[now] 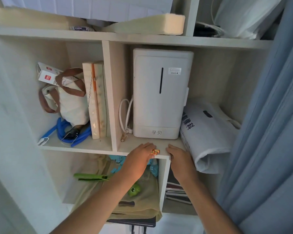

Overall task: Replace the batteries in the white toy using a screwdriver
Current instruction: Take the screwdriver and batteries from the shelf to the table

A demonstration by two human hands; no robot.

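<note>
Both my hands reach onto the front edge of a shelf board (162, 146) in a pale cabinet. Small gold and orange batteries (155, 151) lie at that edge, between my hands. My left hand (139, 157) lies palm down with its fingertips over and touching the batteries; whether it grips them I cannot tell. My right hand (179, 157) rests on the shelf edge just right of them, fingers bent, nothing visible in it. No white toy and no screwdriver can be made out.
A tall white appliance (161, 93) stands right behind the hands, a white cable (124, 115) on its left, a folded white bag (208, 132) on its right. The left compartment holds a cloth bag (69, 98) and blue hose (63, 130). A blue curtain (268, 132) hangs right.
</note>
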